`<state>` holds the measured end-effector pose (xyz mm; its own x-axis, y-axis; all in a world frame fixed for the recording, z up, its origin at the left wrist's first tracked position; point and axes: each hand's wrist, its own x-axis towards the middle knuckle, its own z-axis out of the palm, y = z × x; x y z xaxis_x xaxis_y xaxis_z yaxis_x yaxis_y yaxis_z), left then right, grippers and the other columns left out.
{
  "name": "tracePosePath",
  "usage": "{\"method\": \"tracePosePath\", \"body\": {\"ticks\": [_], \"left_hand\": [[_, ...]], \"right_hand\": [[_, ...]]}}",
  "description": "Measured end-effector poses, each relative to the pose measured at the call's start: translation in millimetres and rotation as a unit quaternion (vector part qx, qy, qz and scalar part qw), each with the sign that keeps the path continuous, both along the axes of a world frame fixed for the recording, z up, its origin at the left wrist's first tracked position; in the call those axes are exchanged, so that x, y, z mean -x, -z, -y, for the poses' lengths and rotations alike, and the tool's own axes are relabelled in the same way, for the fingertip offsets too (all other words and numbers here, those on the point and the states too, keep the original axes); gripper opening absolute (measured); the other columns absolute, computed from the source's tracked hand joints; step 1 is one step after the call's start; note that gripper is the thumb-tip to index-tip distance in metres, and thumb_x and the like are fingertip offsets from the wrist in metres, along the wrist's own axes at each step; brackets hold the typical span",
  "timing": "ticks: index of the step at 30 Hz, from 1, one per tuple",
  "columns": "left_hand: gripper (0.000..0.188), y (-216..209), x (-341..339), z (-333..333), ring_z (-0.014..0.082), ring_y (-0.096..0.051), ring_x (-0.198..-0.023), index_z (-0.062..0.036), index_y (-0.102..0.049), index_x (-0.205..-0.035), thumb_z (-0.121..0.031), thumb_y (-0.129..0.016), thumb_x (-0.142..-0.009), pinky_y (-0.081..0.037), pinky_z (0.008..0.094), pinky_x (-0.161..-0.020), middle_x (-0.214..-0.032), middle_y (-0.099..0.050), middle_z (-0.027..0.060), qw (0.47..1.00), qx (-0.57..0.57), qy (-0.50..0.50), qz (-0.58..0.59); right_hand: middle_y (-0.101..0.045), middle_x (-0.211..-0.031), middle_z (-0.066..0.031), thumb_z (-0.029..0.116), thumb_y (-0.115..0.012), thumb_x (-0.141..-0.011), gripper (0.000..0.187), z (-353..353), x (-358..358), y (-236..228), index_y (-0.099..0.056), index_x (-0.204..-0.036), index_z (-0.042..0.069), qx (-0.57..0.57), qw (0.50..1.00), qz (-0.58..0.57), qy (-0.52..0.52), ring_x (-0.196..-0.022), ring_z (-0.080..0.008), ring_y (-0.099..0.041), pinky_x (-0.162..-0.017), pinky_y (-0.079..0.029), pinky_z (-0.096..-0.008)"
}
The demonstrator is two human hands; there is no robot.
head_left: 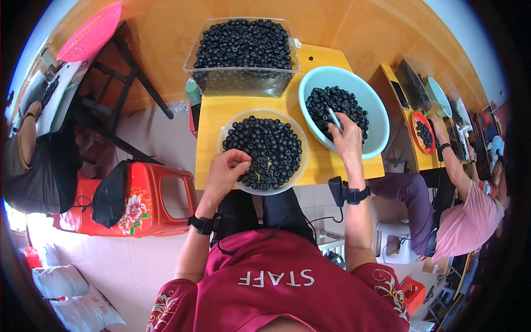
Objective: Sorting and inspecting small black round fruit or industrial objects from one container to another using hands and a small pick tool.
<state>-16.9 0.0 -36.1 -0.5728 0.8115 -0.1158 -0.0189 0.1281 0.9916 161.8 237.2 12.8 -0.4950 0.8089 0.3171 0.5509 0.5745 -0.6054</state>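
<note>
My left hand (222, 172) is at the left rim of a shallow round tray (303, 166) filled with small black ring-shaped parts (264, 145). Its thumb and fingertips are pinched together over the parts; what they hold, if anything, is too small to make out. My right hand (348, 141) reaches over the near side of a light-blue basin (378, 119). Between its fingers is a slim pale-blue pen-like tool (334, 118), slanting over the black parts (337, 102) in the basin. The tool's lower end is hidden by the hand.
A clear plastic bin (243, 80) heaped with black parts stands at the back of the yellow table (207, 124). To the left are a red plastic stool (157, 193) and a pink basket (91, 33). Co-workers sit on both sides; one on the right reaches to a red tray (416, 134).
</note>
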Motion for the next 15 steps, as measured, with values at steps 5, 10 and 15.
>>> {"method": "tracePosePath", "body": {"ticks": [5,10,15], "left_hand": [[0.018,13.1,-12.2,-20.4,0.0234,-0.062,-0.073,-0.001,-0.064,-0.089,0.001,-0.066,-0.071,-0.05,0.0317,-0.067,-0.08,-0.062,0.012,0.966,0.02,-0.019,-0.257],[0.019,12.6,-27.1,-35.8,0.031,-0.056,-0.082,-0.0055,-0.062,-0.091,-0.002,-0.062,-0.073,-0.045,0.0388,-0.072,-0.087,-0.052,0.012,0.912,0.098,0.018,-0.398],[0.016,21.8,-28.5,-34.7,0.0333,-0.055,-0.083,-0.0051,-0.059,-0.089,-0.001,-0.06,-0.074,-0.044,0.0401,-0.072,-0.093,-0.05,0.0126,0.908,0.09,0.016,-0.41]], "right_hand": [[-0.062,-0.071,-0.0194,0.017,-0.061,-0.081,0.017,18.7,-3.1,4.0,-0.063,-0.096,0.01,-0.008,0.998,0.045,0.037,-0.073,-0.0404,-0.061,-0.064,-0.046,-0.047],[-0.062,-0.069,-0.0191,0.016,-0.061,-0.081,0.011,20.1,-1.6,9.0,-0.064,-0.09,0.01,-0.045,0.997,0.045,0.041,-0.069,-0.0408,-0.06,-0.062,-0.046,-0.0476],[-0.061,-0.066,-0.019,0.016,-0.061,-0.081,0.009,17.8,-1.1,8.8,-0.064,-0.088,0.01,-0.04,0.998,0.029,0.044,-0.067,-0.0403,-0.06,-0.06,-0.046,-0.0475]]}}
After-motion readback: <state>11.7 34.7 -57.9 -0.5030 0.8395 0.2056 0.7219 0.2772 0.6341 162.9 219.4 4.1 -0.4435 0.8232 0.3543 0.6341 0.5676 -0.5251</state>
